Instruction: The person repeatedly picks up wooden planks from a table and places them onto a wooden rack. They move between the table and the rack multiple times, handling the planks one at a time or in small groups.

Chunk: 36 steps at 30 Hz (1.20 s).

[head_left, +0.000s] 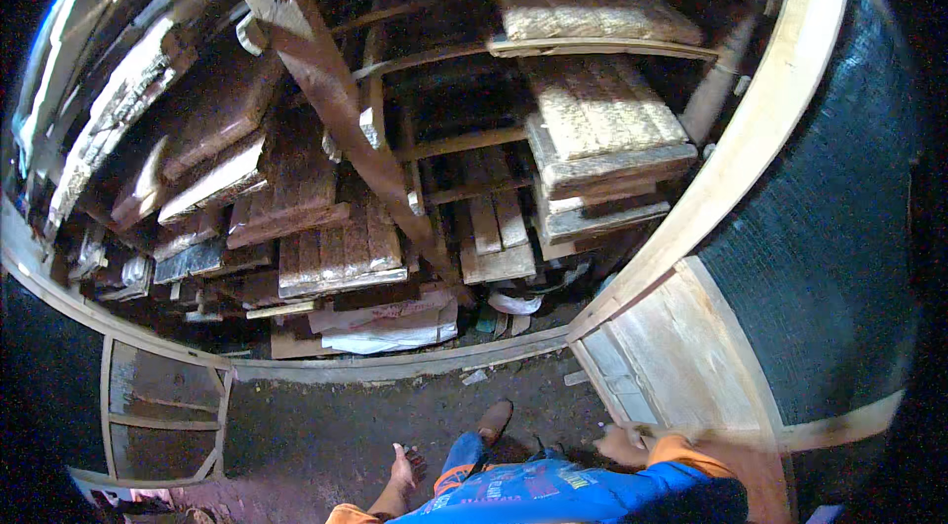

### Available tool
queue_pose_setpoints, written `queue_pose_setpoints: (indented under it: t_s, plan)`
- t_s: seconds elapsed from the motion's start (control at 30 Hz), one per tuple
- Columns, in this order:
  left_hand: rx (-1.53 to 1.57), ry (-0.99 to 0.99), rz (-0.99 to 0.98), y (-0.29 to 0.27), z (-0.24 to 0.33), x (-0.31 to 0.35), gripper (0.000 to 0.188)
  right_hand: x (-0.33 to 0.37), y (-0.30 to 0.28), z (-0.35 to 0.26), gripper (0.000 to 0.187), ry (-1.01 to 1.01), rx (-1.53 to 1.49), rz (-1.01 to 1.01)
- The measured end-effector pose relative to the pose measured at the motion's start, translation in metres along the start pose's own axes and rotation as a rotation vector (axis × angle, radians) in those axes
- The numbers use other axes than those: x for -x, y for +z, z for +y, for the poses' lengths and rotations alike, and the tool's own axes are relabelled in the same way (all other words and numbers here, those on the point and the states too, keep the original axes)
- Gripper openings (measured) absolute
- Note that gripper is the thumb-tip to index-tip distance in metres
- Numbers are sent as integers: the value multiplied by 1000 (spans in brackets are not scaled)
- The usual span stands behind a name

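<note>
My left hand (pixel 405 468) hangs low beside my body over the dirt floor, fingers apart and holding nothing. At the right, my right hand (pixel 622 446) is at the edge of a wooden door (pixel 676 346) of pale boards, with its fingers bent around the frame. The fingertips are partly hidden there. Dark green mesh (pixel 820 228) stretches over the frame beside and above this door.
Ahead, wooden racks hold several stacked boards with a ribbed brown layer (pixel 602 109). A slanted post (pixel 336 80) crosses before them. White sacks (pixel 395 322) lie under the racks, behind a wooden sill (pixel 395 366). A second framed door (pixel 166 415) stands at the left.
</note>
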<state>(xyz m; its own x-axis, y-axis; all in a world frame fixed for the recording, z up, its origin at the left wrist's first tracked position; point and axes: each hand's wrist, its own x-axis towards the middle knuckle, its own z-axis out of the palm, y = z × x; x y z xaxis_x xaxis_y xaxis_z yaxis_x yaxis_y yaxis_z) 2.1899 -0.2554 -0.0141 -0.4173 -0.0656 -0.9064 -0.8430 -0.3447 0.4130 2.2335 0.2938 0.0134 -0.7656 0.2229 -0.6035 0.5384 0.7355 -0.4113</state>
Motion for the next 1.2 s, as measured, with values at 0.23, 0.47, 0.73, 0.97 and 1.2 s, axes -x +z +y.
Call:
queue_pose_setpoints:
  t_s: [0.23, 0.47, 0.73, 0.97, 1.2]
  plan:
    - [-184, -45, -58, 19, -20, -1, 84, 89, -37, 108, 61, 380, -310, 159]
    - [-343, 87, -63, 84, -31, 36, 82, 140, -12, 181, 59, 537, -715, 404]
    - [-384, 88, -103, 90, -88, 82, 82, 192, 2, 260, 57, 723, -1063, 617]
    - [-367, -63, -56, 31, -155, 95, 71, 235, -14, 319, 55, 834, -1255, 847]
    - [-253, -33, -44, 31, -187, 105, 62, 319, -49, 382, 54, 890, -1317, 1180]
